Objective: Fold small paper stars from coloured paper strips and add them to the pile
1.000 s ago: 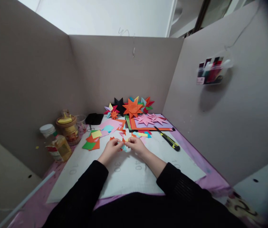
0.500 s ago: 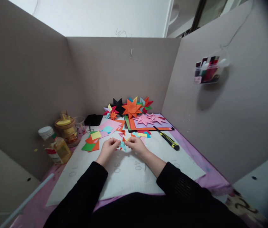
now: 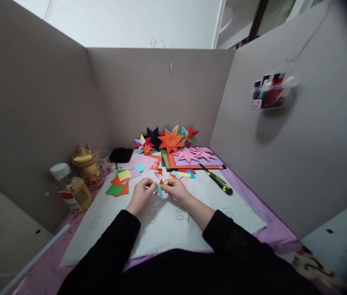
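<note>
A small light-blue folded paper piece (image 3: pixel 159 190) hangs between my two hands, above the white board (image 3: pixel 167 229). My left hand (image 3: pixel 143 191) pinches its left side with thumb and forefinger. On the other side, my right hand (image 3: pixel 176 189) is closed on the piece, and a bit of yellow paper shows by its fingertips. Small orange and red scraps lie just behind the fingers. The exact folds are too small to make out.
Folded paper stars (image 3: pixel 171 140) stand at the back, with pink stars (image 3: pixel 187 155) on stacked sheets. A yellow-black cutter (image 3: pixel 219 182) lies right. Coloured squares (image 3: pixel 124 175), a glue bottle (image 3: pixel 76 192) and a jar (image 3: pixel 89 170) are left. Grey panels (image 3: pixel 161 90) surround the table.
The light-blue piece has turned slightly between my fingers and hangs more upright. My left fingers have shifted a little; both hands stay in nearly the same place.
</note>
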Action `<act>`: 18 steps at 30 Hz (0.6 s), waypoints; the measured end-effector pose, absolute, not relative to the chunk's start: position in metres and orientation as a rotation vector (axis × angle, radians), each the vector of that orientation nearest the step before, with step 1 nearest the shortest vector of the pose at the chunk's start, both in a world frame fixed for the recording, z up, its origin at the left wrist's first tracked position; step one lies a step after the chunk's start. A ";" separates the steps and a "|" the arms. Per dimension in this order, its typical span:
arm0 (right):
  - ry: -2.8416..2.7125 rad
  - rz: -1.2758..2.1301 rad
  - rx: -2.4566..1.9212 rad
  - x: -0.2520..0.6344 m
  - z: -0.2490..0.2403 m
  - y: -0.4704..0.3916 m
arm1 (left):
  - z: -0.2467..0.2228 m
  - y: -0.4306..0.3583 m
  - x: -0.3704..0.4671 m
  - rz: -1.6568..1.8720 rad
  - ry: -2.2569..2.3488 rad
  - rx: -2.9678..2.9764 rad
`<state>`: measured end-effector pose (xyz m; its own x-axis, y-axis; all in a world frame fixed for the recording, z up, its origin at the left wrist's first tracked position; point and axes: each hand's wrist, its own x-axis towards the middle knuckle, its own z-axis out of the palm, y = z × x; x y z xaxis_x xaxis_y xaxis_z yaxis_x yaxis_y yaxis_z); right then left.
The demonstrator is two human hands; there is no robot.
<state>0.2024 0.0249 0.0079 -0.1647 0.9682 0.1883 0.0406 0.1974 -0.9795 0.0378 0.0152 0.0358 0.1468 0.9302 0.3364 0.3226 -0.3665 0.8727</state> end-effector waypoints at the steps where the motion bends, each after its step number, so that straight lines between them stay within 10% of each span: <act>1: -1.443 1.148 -1.013 0.202 0.008 0.025 | 0.036 0.015 0.038 1.210 1.201 1.790; 18: -1.396 1.101 -1.023 0.206 0.010 0.027 | 0.035 0.022 0.032 1.242 1.211 1.654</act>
